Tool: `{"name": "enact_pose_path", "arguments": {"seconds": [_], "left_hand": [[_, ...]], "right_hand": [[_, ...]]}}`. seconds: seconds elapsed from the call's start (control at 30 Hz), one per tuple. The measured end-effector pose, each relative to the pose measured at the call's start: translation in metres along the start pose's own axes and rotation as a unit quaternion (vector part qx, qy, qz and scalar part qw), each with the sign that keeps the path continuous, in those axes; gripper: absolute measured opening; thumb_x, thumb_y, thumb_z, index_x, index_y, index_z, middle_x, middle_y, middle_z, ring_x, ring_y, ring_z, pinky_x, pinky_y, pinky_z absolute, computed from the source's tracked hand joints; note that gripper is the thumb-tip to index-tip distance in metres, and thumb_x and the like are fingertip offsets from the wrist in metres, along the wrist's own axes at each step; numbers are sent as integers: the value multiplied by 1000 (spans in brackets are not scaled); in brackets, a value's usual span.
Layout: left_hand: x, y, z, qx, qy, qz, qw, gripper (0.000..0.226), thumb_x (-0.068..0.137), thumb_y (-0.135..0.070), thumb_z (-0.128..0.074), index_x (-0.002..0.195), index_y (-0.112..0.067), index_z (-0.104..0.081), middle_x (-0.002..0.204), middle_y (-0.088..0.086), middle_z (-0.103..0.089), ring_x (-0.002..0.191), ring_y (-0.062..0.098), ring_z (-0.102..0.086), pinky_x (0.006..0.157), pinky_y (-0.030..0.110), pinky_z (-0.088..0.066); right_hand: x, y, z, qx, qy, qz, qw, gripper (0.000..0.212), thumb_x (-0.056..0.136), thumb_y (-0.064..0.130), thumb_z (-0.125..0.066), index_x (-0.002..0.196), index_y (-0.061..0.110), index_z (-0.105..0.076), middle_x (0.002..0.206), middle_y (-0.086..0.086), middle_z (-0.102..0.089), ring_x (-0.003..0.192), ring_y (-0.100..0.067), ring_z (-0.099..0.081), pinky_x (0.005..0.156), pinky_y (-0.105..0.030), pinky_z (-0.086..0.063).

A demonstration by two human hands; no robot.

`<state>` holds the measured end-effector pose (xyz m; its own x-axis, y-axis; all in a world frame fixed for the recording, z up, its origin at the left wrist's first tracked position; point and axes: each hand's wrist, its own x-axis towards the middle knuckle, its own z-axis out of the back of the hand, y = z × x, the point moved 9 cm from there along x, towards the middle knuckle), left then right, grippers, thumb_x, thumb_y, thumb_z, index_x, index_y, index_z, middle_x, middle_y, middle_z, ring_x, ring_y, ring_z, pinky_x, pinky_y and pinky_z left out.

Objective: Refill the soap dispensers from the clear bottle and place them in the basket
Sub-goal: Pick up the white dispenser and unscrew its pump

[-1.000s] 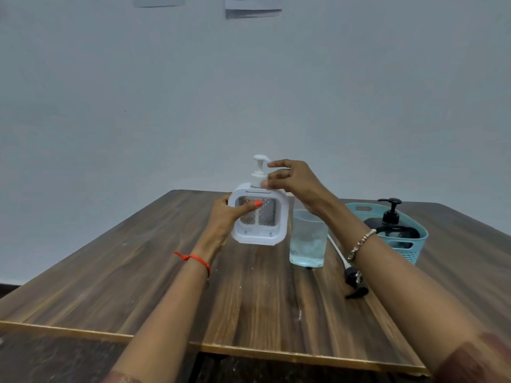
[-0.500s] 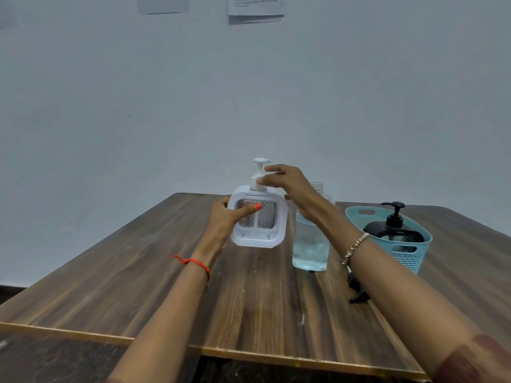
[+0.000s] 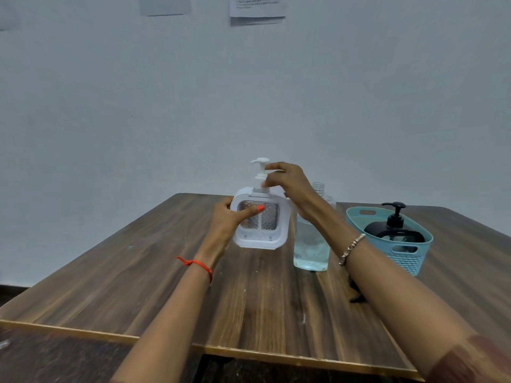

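Note:
A white square soap dispenser [image 3: 273, 233] with a clear window is held slightly above the wooden table [image 3: 138, 277]. My left hand [image 3: 229, 219] grips its left side, thumb across the window. My right hand [image 3: 287, 181] pinches the neck of its white pump [image 3: 260, 170] at the top. Just to the right stands the clear bottle [image 3: 311, 244], uncapped and partly filled with clear liquid. A teal basket [image 3: 409, 258] at the right holds a black pump dispenser [image 3: 392, 228].
A black pump head with its tube [image 3: 356, 295] lies on the table, mostly hidden behind my right forearm. The table's near edge runs across the bottom. A plain wall with paper sheets stands close behind the table.
The pump head has turned from pointing right to pointing left under my right fingers. My left hand still holds the dispenser body in the same place.

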<state>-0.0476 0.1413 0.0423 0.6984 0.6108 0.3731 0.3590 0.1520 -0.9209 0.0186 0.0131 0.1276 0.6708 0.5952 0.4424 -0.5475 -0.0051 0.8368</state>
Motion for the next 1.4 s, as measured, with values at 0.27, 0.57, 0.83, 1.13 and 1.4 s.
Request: {"name": "enact_pose_path", "arguments": {"seconds": [0.27,0.57,0.83,1.13,1.4], "left_hand": [[2,4,2,15,-3,-1,1000,30,70,-15,-79,96,-14,-65,88,3,-68,77,19,-65,66,27,-55],[0,30,33,-30,-57,42,997,28,62,-14,-84,86,-14,-69,89,8,-72,83,26,-68,74,40,-58],[4,46,50,-8,-118,52,992,43,65,-21,-84,102,-9,-65,96,8,-70,93,29,-66,81,44,-57],[16,51,38,-16,-109,46,993,52,68,-23,-82,113,-6,-61,108,11,-68,97,26,-65,80,37,-56],[18,51,15,-32,-72,37,996,51,78,-17,-74,123,-3,-54,119,16,-62,92,17,-62,59,15,-51]], "right_hand": [[-4,8,2,-52,-21,46,997,23,76,25,-74,87,5,-70,72,1,-63,62,-4,-54,60,-18,-39],[-22,21,50,99,-162,194,962,25,79,9,-71,102,7,-63,92,-4,-65,84,-12,-61,77,-36,-55],[-84,-111,-47,-392,170,255,867,39,79,4,-66,117,3,-58,120,-13,-56,101,-26,-60,80,-35,-54],[-92,-133,-50,-404,257,182,859,61,80,-14,-47,135,13,-46,145,-4,-41,133,-16,-37,104,-32,-37],[-72,-50,70,-196,-221,255,921,28,71,-12,-54,94,4,-59,92,-5,-54,84,-11,-49,75,-11,-39]]}}
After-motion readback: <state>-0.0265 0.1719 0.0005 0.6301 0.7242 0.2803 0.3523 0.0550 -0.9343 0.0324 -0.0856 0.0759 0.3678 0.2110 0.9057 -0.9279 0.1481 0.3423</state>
